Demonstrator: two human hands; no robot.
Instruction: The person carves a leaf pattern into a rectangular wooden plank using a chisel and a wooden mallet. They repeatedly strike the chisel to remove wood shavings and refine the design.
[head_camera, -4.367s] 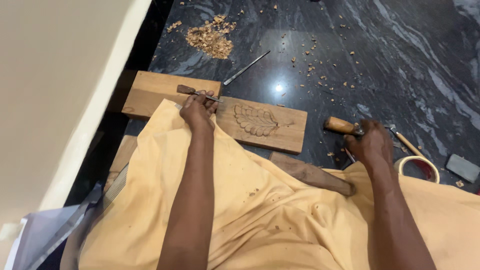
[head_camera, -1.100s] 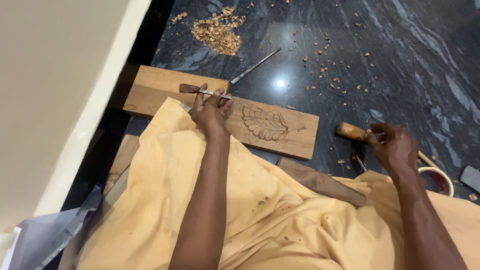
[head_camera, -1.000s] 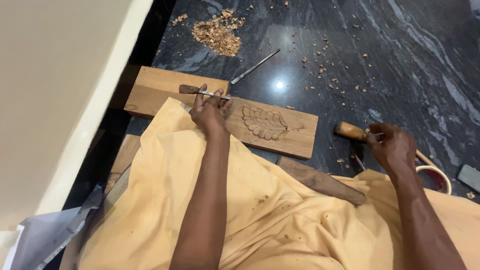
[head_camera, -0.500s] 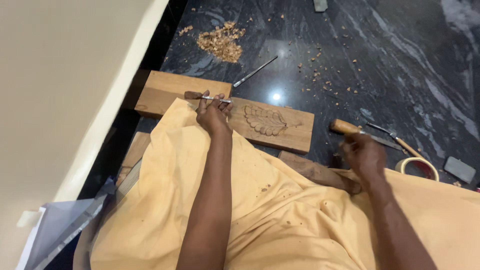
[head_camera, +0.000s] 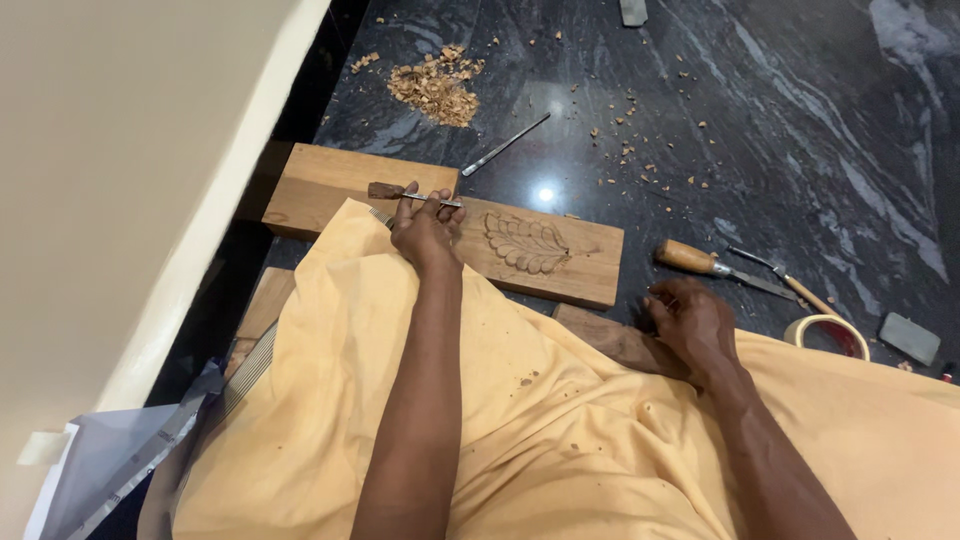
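A wooden board (head_camera: 585, 262) with a carved leaf (head_camera: 526, 243) lies on the dark stone floor in front of me. My left hand (head_camera: 425, 228) rests on the board's left part and grips a small wooden-handled chisel (head_camera: 410, 194) lying across it. My right hand (head_camera: 692, 322) lies fingers-down on the floor by a dark wooden piece (head_camera: 610, 338), just below a wooden-handled chisel (head_camera: 715, 266); it holds nothing that I can see. Orange cloth (head_camera: 560, 440) covers my lap.
A thin metal tool (head_camera: 505, 145) lies beyond the board, and a pile of wood shavings (head_camera: 435, 88) farther back. A tape roll (head_camera: 828, 334), another thin tool (head_camera: 785, 280) and a grey stone (head_camera: 909, 338) sit at right. A cream wall (head_camera: 130, 190) runs along the left, with paper (head_camera: 110, 460) below.
My right hand has left the wooden-handled chisel and dropped down to the floor beside the dark wooden piece. My left hand keeps its grip on the small chisel.
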